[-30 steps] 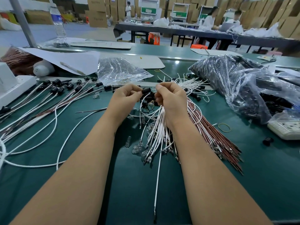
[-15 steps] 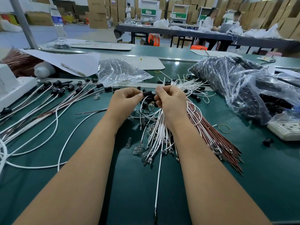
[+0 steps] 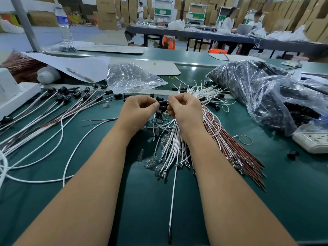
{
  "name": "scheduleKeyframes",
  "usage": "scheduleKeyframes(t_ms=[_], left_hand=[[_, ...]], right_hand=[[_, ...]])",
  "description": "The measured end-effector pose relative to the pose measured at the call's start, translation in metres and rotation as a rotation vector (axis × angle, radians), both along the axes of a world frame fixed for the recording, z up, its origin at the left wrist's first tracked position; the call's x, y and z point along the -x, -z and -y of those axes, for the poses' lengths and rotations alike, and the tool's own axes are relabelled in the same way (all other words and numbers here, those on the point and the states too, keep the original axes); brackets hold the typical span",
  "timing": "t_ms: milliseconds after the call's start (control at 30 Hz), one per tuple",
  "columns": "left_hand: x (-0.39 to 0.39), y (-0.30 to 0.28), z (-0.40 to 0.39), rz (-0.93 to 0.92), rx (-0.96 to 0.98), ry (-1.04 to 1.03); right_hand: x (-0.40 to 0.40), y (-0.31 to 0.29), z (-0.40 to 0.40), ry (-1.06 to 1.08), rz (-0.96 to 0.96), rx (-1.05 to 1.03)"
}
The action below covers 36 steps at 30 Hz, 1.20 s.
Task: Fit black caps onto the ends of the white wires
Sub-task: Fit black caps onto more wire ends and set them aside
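Both bare forearms reach forward, converging. Left hand (image 3: 136, 110) and right hand (image 3: 184, 109) sit knuckles up, fingers curled, fingertips nearly meeting, both pinching a small black cap (image 3: 163, 103) between them.

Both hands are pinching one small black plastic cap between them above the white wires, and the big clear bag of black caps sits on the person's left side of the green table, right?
Not quite. The head view shows the big clear bag of black caps on the person's right side of the green table, not the left. The rest holds: the left hand and right hand pinch one small black plastic cap above the white wires.
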<state>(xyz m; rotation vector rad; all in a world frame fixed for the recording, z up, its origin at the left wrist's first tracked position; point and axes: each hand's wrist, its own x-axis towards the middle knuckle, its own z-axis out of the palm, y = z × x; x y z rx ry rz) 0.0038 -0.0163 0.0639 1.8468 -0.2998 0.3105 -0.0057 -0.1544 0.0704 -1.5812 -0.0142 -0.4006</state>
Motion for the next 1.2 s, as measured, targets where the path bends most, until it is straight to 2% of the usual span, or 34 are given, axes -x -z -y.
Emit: scheduleKeyframes(t_ms=[333, 667, 767, 933, 1033, 1133, 1200], left_hand=[[-0.003, 0.002, -0.002, 0.014, 0.057, 0.01], [-0.002, 0.003, 0.003, 0.028, 0.128, 0.046], [-0.001, -0.002, 0.007, 0.086, 0.112, 0.032], [0.001, -0.009, 0.008, 0.195, -0.054, 0.065], [0.001, -0.007, 0.002, 0.128, -0.186, 0.049], [-0.004, -0.015, -0.004, -0.083, -0.446, 0.09], [-0.009, -0.027, -0.013, -0.117, -0.57, 0.042]], right_hand=[[0.004, 0.003, 0.002, -0.114, 0.0, -0.06], [0.007, 0.002, 0.0, -0.133, 0.024, -0.091], [0.006, -0.002, -0.001, -0.137, 0.02, -0.148], [0.007, -0.005, 0.005, -0.039, 0.063, -0.178], [0.007, -0.006, 0.012, 0.128, 0.099, -0.174], [0.006, -0.005, 0.013, 0.236, 0.12, 0.046], [0.005, -0.004, 0.009, 0.219, 0.136, 0.193]])
